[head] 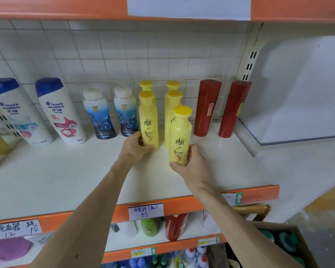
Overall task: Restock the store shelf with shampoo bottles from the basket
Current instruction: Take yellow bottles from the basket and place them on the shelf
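Both hands grip glossy yellow plastic shampoo bottles on the smooth white shelf (66,176): left hand (132,147) wraps the left-row bottle (148,120), right hand (191,163) clamps the front bottle (180,135) (round-capped, upright).

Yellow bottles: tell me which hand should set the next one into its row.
Right. The right hand already grips the front yellow bottle upright, just ahead of the right yellow row. The left hand is busy on the left row's front bottle.
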